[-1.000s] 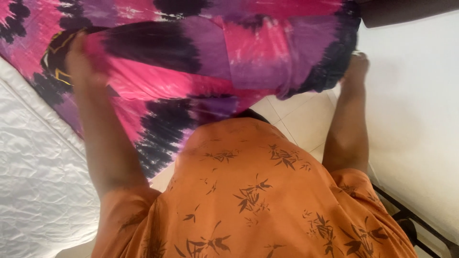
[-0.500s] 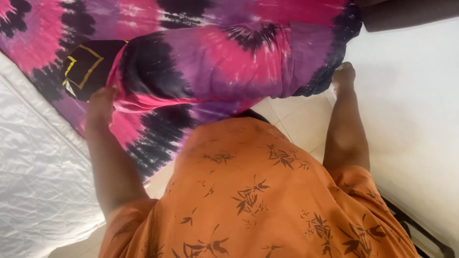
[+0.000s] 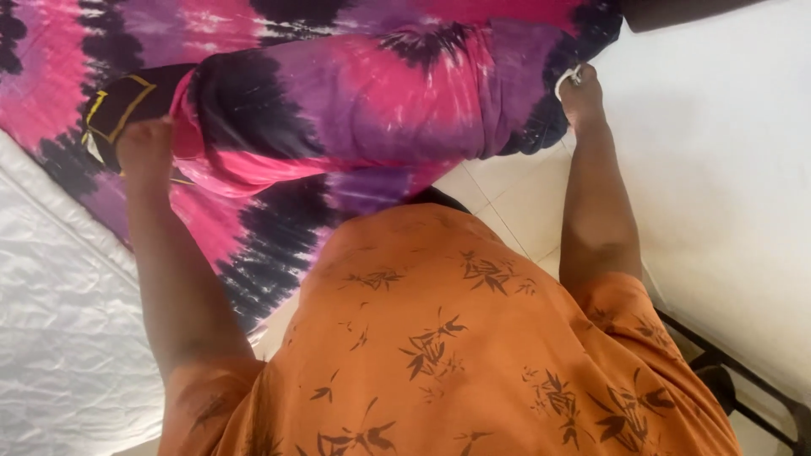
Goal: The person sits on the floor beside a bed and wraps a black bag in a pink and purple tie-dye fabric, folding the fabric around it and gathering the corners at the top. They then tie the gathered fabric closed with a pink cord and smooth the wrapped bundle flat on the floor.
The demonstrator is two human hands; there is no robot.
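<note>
A pink, purple and black tie-dyed bedsheet [image 3: 372, 101] is folded over itself in front of me and hangs down toward the floor. My left hand [image 3: 145, 150] grips its left end, where a dark patch with yellow trim [image 3: 118, 105] shows. At the right end, my right hand [image 3: 579, 91] pinches the sheet's corner. Both arms reach forward. My orange leaf-print shirt [image 3: 448, 338] fills the lower part of the view.
A white quilted mattress [image 3: 59, 321] lies at the left. A white wall [image 3: 726, 169] rises at the right, with a black metal frame [image 3: 735, 380] at its foot. Pale floor tiles [image 3: 515, 198] show between my arms.
Both hands have come down and toward me with the sheet. The upper fold has dropped lower over the layer beneath, and the dark yellow-trimmed patch has come into sight.
</note>
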